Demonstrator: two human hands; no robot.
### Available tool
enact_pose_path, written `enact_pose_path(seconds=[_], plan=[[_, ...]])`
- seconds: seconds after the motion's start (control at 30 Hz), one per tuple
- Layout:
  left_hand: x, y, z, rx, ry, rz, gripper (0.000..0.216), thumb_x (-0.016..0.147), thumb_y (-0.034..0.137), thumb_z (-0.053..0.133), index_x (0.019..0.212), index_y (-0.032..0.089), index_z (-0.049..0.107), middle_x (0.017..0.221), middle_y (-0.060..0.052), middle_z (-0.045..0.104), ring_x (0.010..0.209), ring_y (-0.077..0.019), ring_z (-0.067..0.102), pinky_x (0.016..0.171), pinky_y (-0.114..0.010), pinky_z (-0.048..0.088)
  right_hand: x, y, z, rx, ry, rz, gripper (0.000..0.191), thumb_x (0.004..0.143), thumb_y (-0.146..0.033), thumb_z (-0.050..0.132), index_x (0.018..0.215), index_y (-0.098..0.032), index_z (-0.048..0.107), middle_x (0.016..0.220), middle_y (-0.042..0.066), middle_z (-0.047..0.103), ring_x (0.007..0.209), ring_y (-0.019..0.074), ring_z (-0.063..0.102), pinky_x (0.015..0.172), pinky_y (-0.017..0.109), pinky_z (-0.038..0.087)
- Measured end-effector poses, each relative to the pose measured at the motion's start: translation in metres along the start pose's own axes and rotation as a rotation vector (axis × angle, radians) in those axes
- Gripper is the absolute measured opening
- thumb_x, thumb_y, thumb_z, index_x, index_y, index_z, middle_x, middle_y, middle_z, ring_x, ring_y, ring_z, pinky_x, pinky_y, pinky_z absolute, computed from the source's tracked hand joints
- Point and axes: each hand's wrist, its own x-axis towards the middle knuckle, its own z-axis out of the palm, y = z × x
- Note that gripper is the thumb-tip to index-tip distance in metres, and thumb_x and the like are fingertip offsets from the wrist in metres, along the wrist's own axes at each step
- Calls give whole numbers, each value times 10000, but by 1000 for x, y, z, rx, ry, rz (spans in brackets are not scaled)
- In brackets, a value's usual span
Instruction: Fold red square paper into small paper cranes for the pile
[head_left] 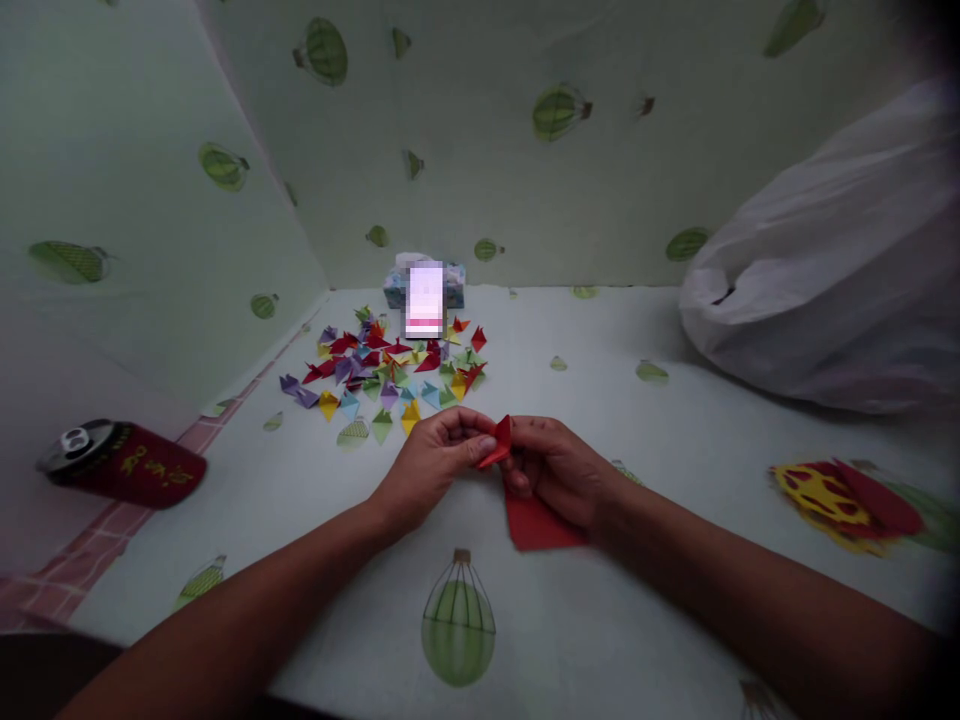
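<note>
Both my hands meet over the middle of the table around a small folded piece of red paper (pixel 500 440). My left hand (pixel 442 450) pinches its left edge between thumb and fingers. On the other side, the fingers of my right hand (pixel 551 465) close on its right edge; some of them curl out of sight. Under my right hand lies a flat red paper sheet (pixel 544 530), partly covered by the hand. Beyond my hands spreads a pile of small folded paper pieces (pixel 386 370) in red, yellow, purple, blue and green.
Behind the pile, a bright phone-like screen (pixel 425 300) leans by a tissue box (pixel 456 285). A dark red can (pixel 142 465) is at the left. A white plastic bag (pixel 825 270) bulges at the right, with red and yellow cut-outs (pixel 847 505) nearer me.
</note>
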Motion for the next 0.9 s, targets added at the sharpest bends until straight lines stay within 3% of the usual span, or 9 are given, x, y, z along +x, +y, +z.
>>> enact_pose_path(seconds=[0.9], plan=[[-2, 3, 2, 153, 74, 54, 154, 794, 282, 713, 805, 139, 658, 668, -1, 652, 638, -107, 577, 644, -244, 458, -1, 1, 2, -58, 7, 14, 191, 745, -275, 692, 638, -160, 583, 516, -25, 570, 398, 76, 481, 415, 211, 349]])
